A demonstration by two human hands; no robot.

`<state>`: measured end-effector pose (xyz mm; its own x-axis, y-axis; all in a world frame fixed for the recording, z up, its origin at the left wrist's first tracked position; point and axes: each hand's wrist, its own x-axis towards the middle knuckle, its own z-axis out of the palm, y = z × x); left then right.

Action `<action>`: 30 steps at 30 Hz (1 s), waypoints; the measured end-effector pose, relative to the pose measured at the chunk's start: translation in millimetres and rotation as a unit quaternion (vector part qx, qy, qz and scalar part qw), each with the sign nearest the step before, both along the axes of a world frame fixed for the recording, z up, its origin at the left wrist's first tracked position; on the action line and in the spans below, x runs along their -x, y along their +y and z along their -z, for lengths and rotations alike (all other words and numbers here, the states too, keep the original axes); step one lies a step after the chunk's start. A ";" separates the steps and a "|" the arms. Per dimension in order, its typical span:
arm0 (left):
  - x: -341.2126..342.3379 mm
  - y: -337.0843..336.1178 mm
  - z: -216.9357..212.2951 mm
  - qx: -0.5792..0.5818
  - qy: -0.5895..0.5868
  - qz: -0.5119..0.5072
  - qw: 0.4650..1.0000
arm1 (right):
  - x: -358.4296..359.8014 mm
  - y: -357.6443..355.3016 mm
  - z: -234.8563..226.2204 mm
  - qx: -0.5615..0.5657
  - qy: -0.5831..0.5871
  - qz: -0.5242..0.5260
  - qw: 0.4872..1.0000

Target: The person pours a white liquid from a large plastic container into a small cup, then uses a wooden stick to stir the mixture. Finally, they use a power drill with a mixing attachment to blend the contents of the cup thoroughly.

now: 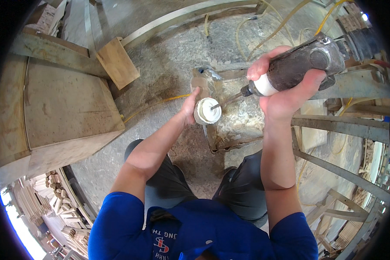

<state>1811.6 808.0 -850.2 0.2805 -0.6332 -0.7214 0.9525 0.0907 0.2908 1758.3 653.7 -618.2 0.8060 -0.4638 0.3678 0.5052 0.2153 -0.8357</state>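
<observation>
My left hand point(189, 106) is wrapped round the far left side of a small round container point(199, 117), holding it out in front of my knees. White paste point(209, 112) fills it close to the rim. At the right, my right hand point(286, 97) grips a dark, worn power drill point(297, 63) with a white collar at its front. From the drill's chuck a thin metal rod point(233, 99) slants down to the left, and its tip dips into the white paste. Whether the rod is turning I cannot tell.
Below the container lies a shallow tray point(229, 145) crusted with pale residue. A wooden box point(69, 104) stands left, with a board point(118, 63) by it. Metal frame bars point(342, 125) run along the right. Yellow hoses point(158, 100) cross the floor. Wood pieces point(58, 190) are stacked lower left.
</observation>
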 end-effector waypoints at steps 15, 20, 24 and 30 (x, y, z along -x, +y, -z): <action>3.7 3.0 -1.6 -0.014 -0.025 -0.021 0.999 | 4.9 3.4 -8.5 -0.075 0.039 -0.035 0.996; 4.0 2.6 -17.9 -0.017 -0.007 -0.042 0.999 | 7.4 4.2 -10.6 -0.062 0.079 0.015 0.995; 3.3 6.8 -20.8 -0.012 0.001 -0.042 0.999 | 7.4 7.0 -10.5 -0.077 0.061 -0.015 0.995; 4.6 6.2 -24.4 0.002 -0.009 -0.002 1.000 | 8.5 5.7 -11.2 -0.065 0.051 -0.008 0.996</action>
<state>1807.0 814.2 -825.8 0.2954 -0.6355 -0.7134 0.9468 0.0952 0.3073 1749.8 659.4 -606.9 0.8437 -0.4897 0.2199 0.4141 0.3329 -0.8472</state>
